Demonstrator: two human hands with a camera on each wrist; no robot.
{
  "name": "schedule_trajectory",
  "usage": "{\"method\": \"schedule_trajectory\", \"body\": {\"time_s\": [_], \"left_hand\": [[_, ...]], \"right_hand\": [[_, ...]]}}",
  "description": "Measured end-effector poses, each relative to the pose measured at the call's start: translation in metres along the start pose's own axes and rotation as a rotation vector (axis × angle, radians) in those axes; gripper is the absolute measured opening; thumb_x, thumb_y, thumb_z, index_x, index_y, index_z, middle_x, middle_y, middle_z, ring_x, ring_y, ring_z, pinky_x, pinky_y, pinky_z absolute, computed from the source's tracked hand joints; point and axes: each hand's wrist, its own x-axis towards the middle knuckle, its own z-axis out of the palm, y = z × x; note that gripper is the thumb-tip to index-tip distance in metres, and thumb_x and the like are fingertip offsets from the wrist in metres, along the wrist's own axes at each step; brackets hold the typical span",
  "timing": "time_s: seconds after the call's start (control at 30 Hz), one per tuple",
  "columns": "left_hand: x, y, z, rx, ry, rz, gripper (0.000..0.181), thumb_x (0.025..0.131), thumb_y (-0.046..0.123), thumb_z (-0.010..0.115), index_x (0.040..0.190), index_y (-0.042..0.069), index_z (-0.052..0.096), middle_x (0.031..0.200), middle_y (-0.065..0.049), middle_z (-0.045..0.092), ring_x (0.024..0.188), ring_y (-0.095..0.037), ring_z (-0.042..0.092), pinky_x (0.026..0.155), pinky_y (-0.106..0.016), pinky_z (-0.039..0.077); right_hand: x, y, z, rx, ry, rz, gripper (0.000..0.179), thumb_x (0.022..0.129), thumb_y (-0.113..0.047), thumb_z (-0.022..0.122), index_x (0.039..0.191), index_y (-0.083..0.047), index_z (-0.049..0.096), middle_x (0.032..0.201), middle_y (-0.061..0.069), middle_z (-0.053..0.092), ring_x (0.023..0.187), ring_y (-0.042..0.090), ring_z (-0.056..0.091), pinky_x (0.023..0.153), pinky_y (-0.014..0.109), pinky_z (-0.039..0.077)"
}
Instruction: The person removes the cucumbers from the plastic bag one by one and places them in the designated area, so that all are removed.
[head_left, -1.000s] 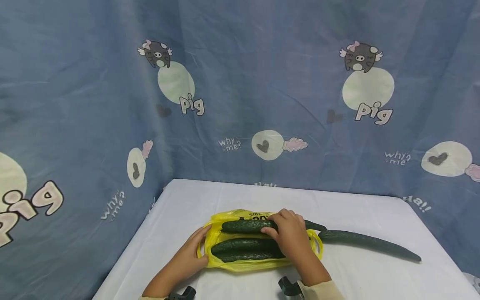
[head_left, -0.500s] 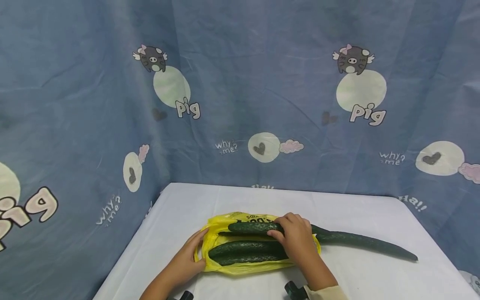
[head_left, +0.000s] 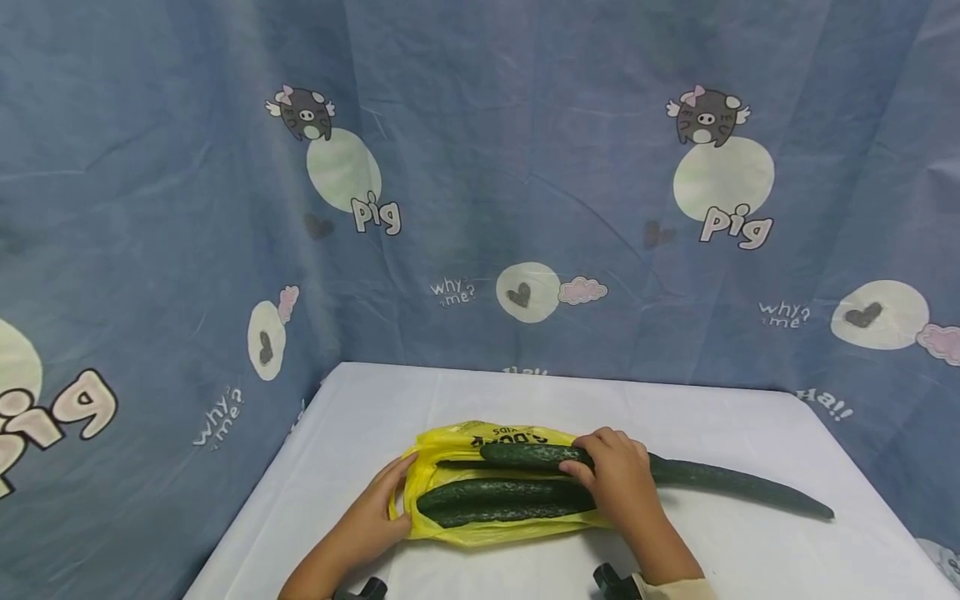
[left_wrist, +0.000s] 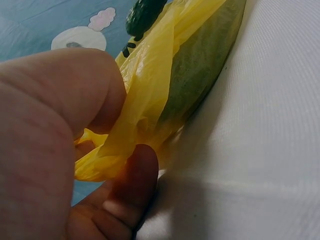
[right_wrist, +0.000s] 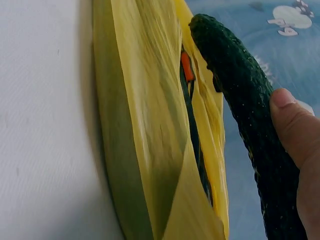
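A yellow plastic bag (head_left: 442, 533) lies on its side with its mouth spread. Dark green cucumbers (head_left: 495, 493) rest inside it. At its left end, my left hand (head_left: 375, 517) pinches the rim; the left wrist view shows the yellow film (left_wrist: 145, 95) between thumb and fingers. My right hand (head_left: 618, 479) grips another cucumber (head_left: 525, 454) near its middle, above the far side of the opening. In the right wrist view this bumpy cucumber (right_wrist: 235, 80) stands out over the bag's edge, the thumb (right_wrist: 290, 115) pressed along it.
One more long cucumber (head_left: 750, 485) lies on the white tablecloth (head_left: 750, 550) at the right, outside the bag. A small orange patch (right_wrist: 187, 66) shows inside the bag. Blue printed cloth (head_left: 465, 167) hangs behind and at the left.
My right hand has drawn its cucumber rightward along the bag, and its left tip now lies farther from the bag's left end. The left hand keeps its hold on the rim.
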Motion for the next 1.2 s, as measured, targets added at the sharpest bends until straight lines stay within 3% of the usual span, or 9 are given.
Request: {"method": "schedule_trajectory", "body": {"time_s": [0.33, 0.8, 1.2], "left_hand": [[-0.005, -0.001, 0.006, -0.007, -0.025, -0.017, 0.096, 0.078, 0.010, 0.070, 0.164, 0.030, 0.034, 0.171, -0.011, 0.029, 0.149, -0.036, 0.044, 0.120, -0.066, 0.032], [0.001, -0.003, 0.005, 0.008, -0.003, -0.004, 0.095, 0.079, 0.009, 0.070, 0.164, 0.034, 0.035, 0.171, -0.008, 0.029, 0.150, -0.033, 0.043, 0.121, -0.063, 0.031], [0.001, -0.001, 0.000, -0.018, -0.007, 0.006, 0.093, 0.080, 0.007, 0.069, 0.164, 0.031, 0.036, 0.171, -0.008, 0.029, 0.151, -0.036, 0.040, 0.121, -0.063, 0.032]], "right_hand": [[-0.016, 0.017, -0.015, -0.028, -0.002, 0.031, 0.037, 0.087, -0.045, 0.080, 0.114, -0.019, 0.077, 0.110, -0.001, 0.069, 0.107, 0.027, 0.065, 0.093, 0.058, 0.046], [-0.028, 0.044, -0.031, -0.034, -0.010, 0.119, 0.038, 0.092, -0.045, 0.075, 0.118, -0.017, 0.075, 0.115, 0.004, 0.069, 0.113, 0.031, 0.062, 0.097, 0.063, 0.037], [-0.033, 0.058, -0.038, -0.050, -0.014, 0.144, 0.040, 0.091, -0.043, 0.077, 0.119, -0.014, 0.075, 0.116, 0.007, 0.069, 0.112, 0.033, 0.062, 0.097, 0.066, 0.035]]}}
